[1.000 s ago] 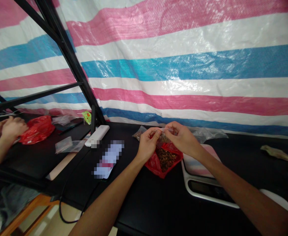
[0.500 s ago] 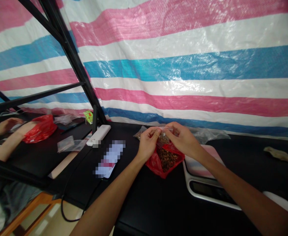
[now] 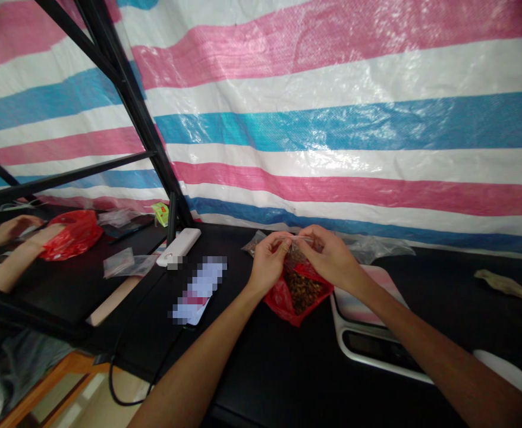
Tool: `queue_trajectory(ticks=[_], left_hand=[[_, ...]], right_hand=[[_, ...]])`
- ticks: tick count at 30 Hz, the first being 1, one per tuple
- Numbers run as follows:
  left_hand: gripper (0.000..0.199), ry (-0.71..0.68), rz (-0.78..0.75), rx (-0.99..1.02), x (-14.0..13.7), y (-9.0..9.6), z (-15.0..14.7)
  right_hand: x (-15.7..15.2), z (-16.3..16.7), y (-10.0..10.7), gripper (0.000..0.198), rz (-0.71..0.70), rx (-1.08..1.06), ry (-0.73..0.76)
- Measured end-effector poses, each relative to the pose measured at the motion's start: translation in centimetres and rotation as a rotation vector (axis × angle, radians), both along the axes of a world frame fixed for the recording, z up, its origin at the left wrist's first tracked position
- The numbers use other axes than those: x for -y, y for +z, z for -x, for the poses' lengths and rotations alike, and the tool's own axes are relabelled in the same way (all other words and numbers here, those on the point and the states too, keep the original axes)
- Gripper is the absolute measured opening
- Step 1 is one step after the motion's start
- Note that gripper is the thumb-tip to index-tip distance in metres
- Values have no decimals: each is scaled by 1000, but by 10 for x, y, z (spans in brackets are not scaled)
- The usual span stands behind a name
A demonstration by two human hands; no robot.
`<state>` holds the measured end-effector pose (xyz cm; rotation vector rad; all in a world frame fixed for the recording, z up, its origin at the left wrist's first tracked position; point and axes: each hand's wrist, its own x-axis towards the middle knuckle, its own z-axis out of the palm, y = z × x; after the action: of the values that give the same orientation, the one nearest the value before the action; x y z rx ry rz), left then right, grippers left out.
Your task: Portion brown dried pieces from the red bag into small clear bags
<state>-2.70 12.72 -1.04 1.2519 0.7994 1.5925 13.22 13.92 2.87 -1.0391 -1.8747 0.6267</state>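
Note:
My left hand (image 3: 270, 257) and my right hand (image 3: 327, 251) pinch the top edge of a small clear zip bag (image 3: 295, 255), thumbs close together. Some brownish contents show through the bag, partly hidden by my fingers. Just below it, a red plastic bag (image 3: 283, 300) lies open on the black table, full of small brown dried pieces (image 3: 304, 291). To the right, under my right forearm, is a white kitchen scale (image 3: 345, 342) with a dark display. Behind my left hand another clear bag (image 3: 252, 242) with brownish contents lies on the table.
Left of my arms lie a phone (image 3: 203, 288), a white power strip (image 3: 181, 246) and a cable. A black metal frame (image 3: 142, 125) stands at left. Beyond it a co-worker's hand reaches into a red bag (image 3: 76, 235). Clear plastic (image 3: 377, 246) lies behind the scale.
My hands have shifted very slightly along the top of the clear bag, the fingertips now nearer each other. The view has tilted a little; the other things have stayed put.

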Motion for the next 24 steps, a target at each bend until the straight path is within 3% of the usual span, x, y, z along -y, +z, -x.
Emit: queue_trajectory(ticks=[24], left_hand=[[28,15,26,-53,4,3,-6]], right_hand=[[7,0,3,12,-61,58,-47]])
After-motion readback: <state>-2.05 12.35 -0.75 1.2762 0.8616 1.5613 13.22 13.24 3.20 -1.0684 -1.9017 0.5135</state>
